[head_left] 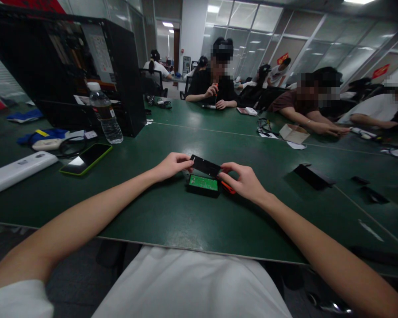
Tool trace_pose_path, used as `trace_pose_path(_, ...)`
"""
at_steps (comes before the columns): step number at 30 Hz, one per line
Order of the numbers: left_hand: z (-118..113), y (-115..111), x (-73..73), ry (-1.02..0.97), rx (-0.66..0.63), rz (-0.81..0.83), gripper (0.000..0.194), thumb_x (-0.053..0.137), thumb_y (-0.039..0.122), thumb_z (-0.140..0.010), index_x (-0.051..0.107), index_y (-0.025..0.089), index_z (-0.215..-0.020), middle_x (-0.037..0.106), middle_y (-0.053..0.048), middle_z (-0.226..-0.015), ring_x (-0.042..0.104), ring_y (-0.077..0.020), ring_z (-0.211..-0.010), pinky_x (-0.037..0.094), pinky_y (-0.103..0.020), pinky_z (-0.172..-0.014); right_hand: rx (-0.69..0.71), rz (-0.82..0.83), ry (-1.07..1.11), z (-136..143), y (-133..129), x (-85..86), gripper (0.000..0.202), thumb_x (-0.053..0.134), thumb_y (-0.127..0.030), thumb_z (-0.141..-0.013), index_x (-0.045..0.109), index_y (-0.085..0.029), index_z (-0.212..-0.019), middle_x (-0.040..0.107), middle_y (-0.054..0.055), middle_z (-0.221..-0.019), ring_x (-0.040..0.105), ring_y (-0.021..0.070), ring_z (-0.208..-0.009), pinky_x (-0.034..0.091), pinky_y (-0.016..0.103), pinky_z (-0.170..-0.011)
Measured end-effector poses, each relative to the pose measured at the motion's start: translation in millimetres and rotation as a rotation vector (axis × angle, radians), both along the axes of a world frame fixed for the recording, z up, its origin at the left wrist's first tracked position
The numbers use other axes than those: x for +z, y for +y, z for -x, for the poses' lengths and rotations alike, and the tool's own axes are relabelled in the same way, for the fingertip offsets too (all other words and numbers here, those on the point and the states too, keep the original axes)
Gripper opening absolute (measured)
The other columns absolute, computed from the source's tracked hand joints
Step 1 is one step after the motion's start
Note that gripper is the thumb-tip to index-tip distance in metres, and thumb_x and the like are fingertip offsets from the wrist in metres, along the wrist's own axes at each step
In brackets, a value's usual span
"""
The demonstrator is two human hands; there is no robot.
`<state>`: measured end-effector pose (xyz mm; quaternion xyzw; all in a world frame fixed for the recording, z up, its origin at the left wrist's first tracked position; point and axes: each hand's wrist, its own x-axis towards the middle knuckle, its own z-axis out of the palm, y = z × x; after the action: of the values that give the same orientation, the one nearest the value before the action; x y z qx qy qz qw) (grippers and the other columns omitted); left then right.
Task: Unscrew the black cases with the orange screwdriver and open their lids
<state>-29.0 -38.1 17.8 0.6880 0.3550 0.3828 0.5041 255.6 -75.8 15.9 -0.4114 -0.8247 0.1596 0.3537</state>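
Between my two hands a flat black cover point(204, 166) is held tilted, just above and behind a small black case. My left hand point(174, 166) pinches the cover's left end, and my right hand point(243, 180) grips its right end. The black case point(203, 191) rests on the green table with its top uncovered, and a green circuit board point(204, 182) shows inside. An orange and black tool point(227, 187) lies against the case's right side, partly under my right hand; its kind is unclear.
To the left are a phone point(86, 159), a white oblong device point(20, 170), a water bottle point(106, 115) and an open computer case point(119, 75). Black plastic parts point(313, 176) lie at right, beyond them a cardboard box point(293, 134). Several people work around the green table point(172, 221).
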Motion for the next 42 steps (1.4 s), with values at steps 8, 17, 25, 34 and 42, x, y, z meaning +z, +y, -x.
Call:
trace_pose_path(8,3.7,8.3,-6.3,-0.180,0.137,0.100,0.033,0.079,0.045,-0.075,0.073,0.014,-0.087,0.072,-0.005,-0.081,0.067,-0.0150,-0.073,0.050,-0.027,-0.071,0.214,-0.122,-0.273,9.9,-9.0,-2.2,0.040,0.061,-0.051,-0.094,0.065,-0.020,-0.118,0.072,0.009,-0.111,0.066,0.0247,-0.101,0.047,0.041,-0.090)
trace_pose_path(17,3.8,11.0,-8.9,-0.217,0.149,0.133,0.034,0.082,0.040,-0.071,0.073,0.014,-0.092,0.072,-0.006,-0.086,0.066,-0.0142,-0.073,0.049,-0.026,-0.069,0.220,-0.195,-0.377,21.6,-14.5,1.8,0.048,0.058,-0.055,-0.095,0.062,-0.016,-0.123,0.069,0.014,-0.113,0.064,0.0269,-0.103,0.047,0.044,-0.092)
trace_pose_path(25,6.5,10.5,-8.4,-0.118,0.091,0.036,0.025,0.078,0.034,-0.075,0.072,0.012,-0.086,0.070,-0.005,-0.080,0.066,-0.0148,-0.070,0.051,-0.028,-0.070,0.217,-0.184,-0.371,17.5,-10.4,0.2,0.046,0.060,-0.054,-0.094,0.063,-0.019,-0.123,0.070,0.013,-0.111,0.064,0.0270,-0.102,0.046,0.044,-0.094)
trace_pose_path(34,8.9,9.8,-10.9,0.006,0.029,-0.088,0.028,0.073,0.040,-0.080,0.069,0.013,-0.083,0.068,-0.002,-0.074,0.064,-0.0152,-0.069,0.049,-0.027,-0.071,0.218,-0.166,-0.345,21.2,-5.9,-6.0,0.046,0.058,-0.057,-0.094,0.064,-0.017,-0.117,0.070,0.013,-0.105,0.064,0.0267,-0.098,0.046,0.043,-0.091)
trace_pose_path(42,-5.2,-11.1,-12.1,0.099,-0.075,-0.173,0.030,0.071,0.044,-0.082,0.067,0.014,-0.079,0.063,0.001,-0.072,0.058,-0.0142,-0.069,0.044,-0.025,-0.068,0.210,-0.200,-0.317,21.5,-5.3,-11.1,0.043,0.058,-0.057,-0.094,0.064,-0.017,-0.108,0.071,0.013,-0.103,0.064,0.0267,-0.096,0.047,0.045,-0.093)
